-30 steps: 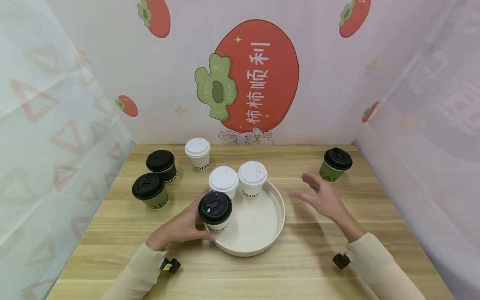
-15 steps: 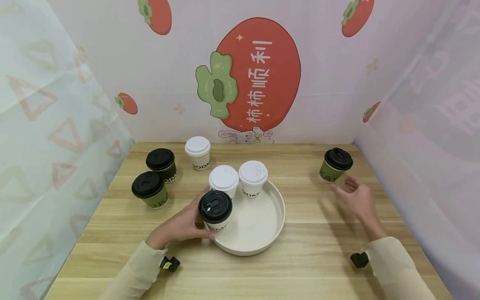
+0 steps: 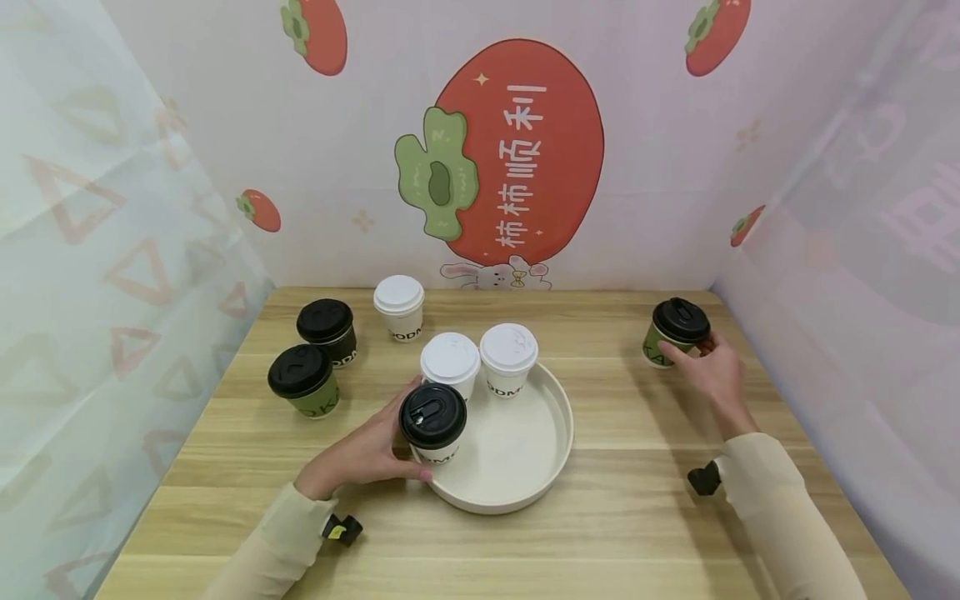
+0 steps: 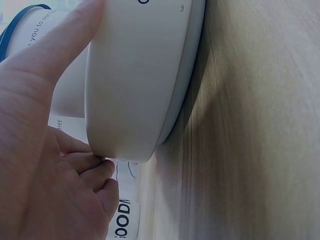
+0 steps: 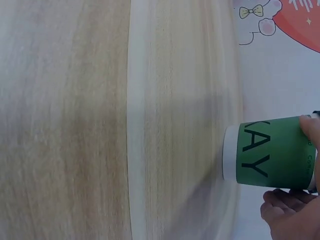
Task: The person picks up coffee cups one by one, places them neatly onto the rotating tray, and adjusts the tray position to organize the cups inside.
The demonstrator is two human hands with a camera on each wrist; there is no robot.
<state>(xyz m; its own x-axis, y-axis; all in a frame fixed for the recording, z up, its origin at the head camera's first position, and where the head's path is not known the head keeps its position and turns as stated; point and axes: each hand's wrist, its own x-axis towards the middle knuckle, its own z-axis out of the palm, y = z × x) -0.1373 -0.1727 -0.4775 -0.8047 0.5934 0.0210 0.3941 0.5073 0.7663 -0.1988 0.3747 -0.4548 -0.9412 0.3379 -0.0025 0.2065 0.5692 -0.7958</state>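
Note:
My left hand (image 3: 365,446) holds the left rim of a round cream tray (image 3: 517,454). In the left wrist view, its thumb lies over the rim and the fingers touch the tray's wall (image 4: 132,90). Inside the tray, beside that hand, stands a white paper cup with a black lid (image 3: 433,421). Behind it are two white-lidded cups (image 3: 448,360) (image 3: 508,354). At the back right, my right hand (image 3: 716,375) grips an upright green paper cup with a black lid (image 3: 655,346). The right wrist view shows the thumb on one side of this green cup (image 5: 280,152) and fingers (image 5: 285,200) on the other.
On the left of the wooden table (image 3: 600,533) stand a green cup with a black lid (image 3: 315,398) and a black cup (image 3: 326,329). Another white cup (image 3: 400,308) stands near the back edge. Printed cloth walls (image 3: 637,233) enclose the back and both sides.
My right hand has moved right and then forward to the green cup, and now grips it. The left hand stays at the tray's rim, and the cups stand where they were.

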